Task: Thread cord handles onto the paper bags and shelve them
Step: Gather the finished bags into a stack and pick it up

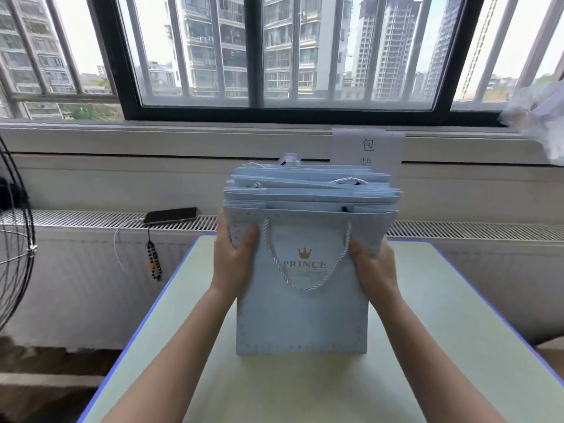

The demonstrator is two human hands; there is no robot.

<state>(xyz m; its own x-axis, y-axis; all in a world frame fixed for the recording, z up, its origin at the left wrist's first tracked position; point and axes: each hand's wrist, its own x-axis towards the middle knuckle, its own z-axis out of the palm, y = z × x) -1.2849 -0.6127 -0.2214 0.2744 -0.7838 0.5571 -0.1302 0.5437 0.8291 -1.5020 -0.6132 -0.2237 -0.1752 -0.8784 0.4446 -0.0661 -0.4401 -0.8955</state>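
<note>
Barred window (283,56) with high-rises outside, and a vented ledge (91,219) below it. Pale green table (451,300) with a blue edge. Its left and right edges are in view, the near edge is cut off by the frame, and the far edge is mostly hidden behind the bags.

A stack of light blue bags (302,319) stands upright on the table, about centred. The exact count is unclear because the top edges overlap and blur, so roughly five or more. Only the front one shows its face, with a crown logo and "PRINCE". One full white cord handle (305,286) hangs down that face. Bits of about three more loops poke up at the top.

The left hand (233,257) and right hand (370,264) are apart and clamp the stack's two sides. The thumbs are on the front and the fingers are hidden behind.

There is bare table on both sides and in front of the stack.

One phone (170,215) lies on the ledge with a bead strap (154,264) hanging from it. One fan (15,236) is cut off at the left. One paper sign (367,146) is partly hidden behind the stack.
</note>
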